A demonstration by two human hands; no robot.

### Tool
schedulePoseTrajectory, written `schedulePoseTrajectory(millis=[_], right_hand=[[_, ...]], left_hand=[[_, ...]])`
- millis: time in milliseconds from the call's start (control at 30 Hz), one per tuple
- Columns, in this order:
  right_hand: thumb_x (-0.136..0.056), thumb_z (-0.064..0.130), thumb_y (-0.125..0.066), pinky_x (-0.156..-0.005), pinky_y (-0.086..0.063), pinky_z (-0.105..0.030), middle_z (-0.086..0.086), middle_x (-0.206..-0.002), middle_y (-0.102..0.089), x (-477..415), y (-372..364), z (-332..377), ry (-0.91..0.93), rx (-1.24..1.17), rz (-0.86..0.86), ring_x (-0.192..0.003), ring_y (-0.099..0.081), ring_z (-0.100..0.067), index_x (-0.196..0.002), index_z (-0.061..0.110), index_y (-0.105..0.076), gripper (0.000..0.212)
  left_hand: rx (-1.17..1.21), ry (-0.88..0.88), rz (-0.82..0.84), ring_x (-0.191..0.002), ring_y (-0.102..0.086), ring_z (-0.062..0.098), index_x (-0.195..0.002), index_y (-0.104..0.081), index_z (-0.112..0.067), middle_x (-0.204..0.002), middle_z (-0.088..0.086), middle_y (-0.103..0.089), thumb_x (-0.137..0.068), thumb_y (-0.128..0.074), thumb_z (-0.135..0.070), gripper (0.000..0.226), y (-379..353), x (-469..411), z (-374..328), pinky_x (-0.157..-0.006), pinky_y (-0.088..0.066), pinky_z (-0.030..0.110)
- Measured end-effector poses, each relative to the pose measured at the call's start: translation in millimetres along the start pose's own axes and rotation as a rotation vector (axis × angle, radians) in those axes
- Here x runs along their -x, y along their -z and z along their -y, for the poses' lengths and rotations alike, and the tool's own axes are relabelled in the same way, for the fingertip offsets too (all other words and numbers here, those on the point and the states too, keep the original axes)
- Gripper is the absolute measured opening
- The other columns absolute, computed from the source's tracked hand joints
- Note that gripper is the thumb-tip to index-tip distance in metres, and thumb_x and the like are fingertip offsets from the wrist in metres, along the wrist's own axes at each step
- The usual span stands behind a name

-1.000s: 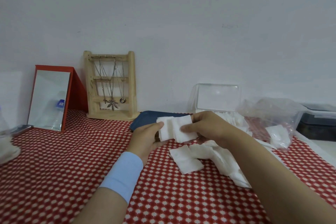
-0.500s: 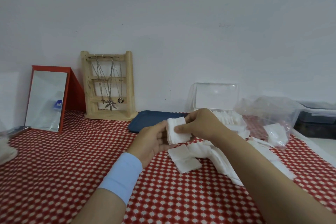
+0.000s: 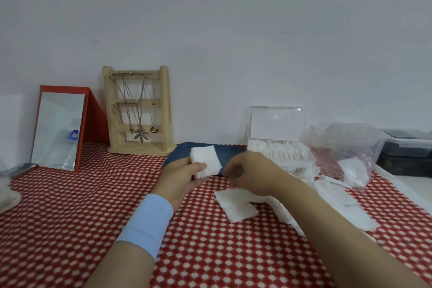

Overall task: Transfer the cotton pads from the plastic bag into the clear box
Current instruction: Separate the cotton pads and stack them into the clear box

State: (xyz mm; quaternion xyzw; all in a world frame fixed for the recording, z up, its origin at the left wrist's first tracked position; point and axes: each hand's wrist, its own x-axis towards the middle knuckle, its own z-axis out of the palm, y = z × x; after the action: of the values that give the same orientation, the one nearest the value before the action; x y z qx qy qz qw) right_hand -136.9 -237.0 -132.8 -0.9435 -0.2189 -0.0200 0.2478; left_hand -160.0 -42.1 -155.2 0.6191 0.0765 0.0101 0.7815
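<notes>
My left hand (image 3: pixel 180 176) holds a small stack of white cotton pads (image 3: pixel 204 159) upright, thumb across its lower edge. My right hand (image 3: pixel 251 172) hovers just right of that stack with its fingers curled, above loose cotton pads (image 3: pixel 236 204) spread on the red checked cloth; whether it pinches anything is blurred. The clear box (image 3: pixel 278 145) stands behind with its lid up and pads packed inside. A crumpled plastic bag (image 3: pixel 343 145) lies to the right, with a few pads (image 3: pixel 353 170) in it.
A wooden necklace stand (image 3: pixel 140 112) and a red-framed mirror (image 3: pixel 60 126) stand against the wall at left. A dark blue tray (image 3: pixel 224 153) lies behind my hands. A dark lidded container (image 3: pixel 406 154) sits at the far right, near the table's edge.
My right hand has let go of the stack and moved right and down toward the loose pads. The stack stays in my left hand, now squared and held upright.
</notes>
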Motion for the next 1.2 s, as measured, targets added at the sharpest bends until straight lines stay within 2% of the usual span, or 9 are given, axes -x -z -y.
schedulePoseTrajectory(millis=[100,200,333,600,700,767,900,1100,1200], right_hand=[[-0.080,0.037,-0.082,-0.089,-0.049,-0.023,0.017,-0.114,-0.070,9,-4,11,0.084,0.085,0.266,-0.099,-0.063,-0.002,-0.112,0.033,-0.076,0.033],[-0.076,0.047,-0.082,-0.094,-0.045,-0.026,0.015,-0.127,-0.065,10,-6,15,0.078,0.161,0.376,-0.111,-0.060,-0.009,-0.122,0.033,-0.071,0.049],[-0.089,0.037,-0.074,-0.096,-0.053,-0.029,0.010,-0.118,-0.072,7,-10,14,0.017,0.110,0.242,-0.101,-0.064,-0.009,-0.117,0.027,-0.075,0.030],[-0.094,0.027,-0.068,-0.068,-0.047,-0.015,0.019,-0.079,-0.069,6,7,8,-0.051,-0.254,0.008,-0.072,-0.061,0.001,-0.092,0.020,-0.081,0.015],[-0.096,0.023,-0.066,-0.054,-0.046,-0.018,0.006,-0.080,-0.071,6,16,7,-0.101,-0.468,-0.039,-0.059,-0.056,-0.006,-0.090,0.011,-0.078,0.018],[-0.096,0.021,-0.067,-0.049,-0.044,-0.022,-0.003,-0.079,-0.069,8,22,7,-0.128,-0.670,0.011,-0.057,-0.054,-0.010,-0.093,0.013,-0.079,0.015],[-0.092,0.010,-0.070,-0.046,-0.045,-0.022,-0.009,-0.080,-0.073,8,28,7,-0.143,-1.003,0.081,-0.060,-0.057,-0.016,-0.104,0.003,-0.077,0.015],[-0.089,0.010,-0.075,-0.046,-0.047,-0.021,-0.009,-0.081,-0.076,8,25,10,-0.205,-0.982,-0.042,-0.060,-0.064,-0.016,-0.098,0.002,-0.077,0.012],[-0.088,0.011,-0.076,-0.055,-0.055,-0.023,-0.010,-0.087,-0.078,9,25,14,-0.191,-0.968,-0.073,-0.068,-0.072,-0.015,-0.097,0.003,-0.077,0.012]], left_hand=[[0.041,0.017,-0.054,-0.113,-0.067,0.031,-0.132,-0.059,-0.001,-0.125,0.017,-0.066,-0.097,-0.066,-0.012,0.038,-2,0,1,-0.092,-0.059,0.040],[0.040,0.015,-0.067,-0.113,-0.067,0.030,-0.132,-0.058,-0.002,-0.126,0.016,-0.066,-0.097,-0.066,-0.016,0.038,-3,-1,2,-0.088,-0.061,0.038],[0.026,0.019,-0.080,-0.114,-0.066,0.031,-0.128,-0.059,-0.003,-0.126,0.016,-0.065,-0.097,-0.066,-0.014,0.034,-3,-1,2,-0.084,-0.061,0.036],[-0.052,-0.047,-0.160,-0.108,-0.068,0.030,-0.098,-0.069,-0.011,-0.115,0.015,-0.070,-0.097,-0.065,-0.013,0.004,0,-2,3,-0.091,-0.060,0.042],[-0.073,-0.098,-0.216,-0.102,-0.070,0.027,-0.094,-0.072,-0.012,-0.109,0.013,-0.072,-0.097,-0.065,-0.012,0.008,2,-2,4,-0.087,-0.061,0.039],[-0.078,-0.098,-0.209,-0.103,-0.069,0.026,-0.108,-0.072,-0.008,-0.110,0.011,-0.070,-0.096,-0.065,-0.012,0.014,2,-2,5,-0.088,-0.060,0.038],[0.037,0.018,-0.071,-0.109,-0.068,0.030,-0.109,-0.068,-0.010,-0.116,0.013,-0.070,-0.096,-0.067,-0.018,0.015,-7,3,4,-0.088,-0.061,0.041],[0.102,0.052,0.039,-0.097,-0.076,0.026,-0.103,-0.070,-0.010,-0.105,0.014,-0.078,-0.097,-0.066,-0.021,0.013,-18,9,4,-0.079,-0.063,0.037],[0.115,0.070,0.053,-0.097,-0.076,0.026,-0.110,-0.069,-0.007,-0.104,0.014,-0.078,-0.098,-0.065,-0.022,0.020,-18,9,5,-0.080,-0.062,0.038]])
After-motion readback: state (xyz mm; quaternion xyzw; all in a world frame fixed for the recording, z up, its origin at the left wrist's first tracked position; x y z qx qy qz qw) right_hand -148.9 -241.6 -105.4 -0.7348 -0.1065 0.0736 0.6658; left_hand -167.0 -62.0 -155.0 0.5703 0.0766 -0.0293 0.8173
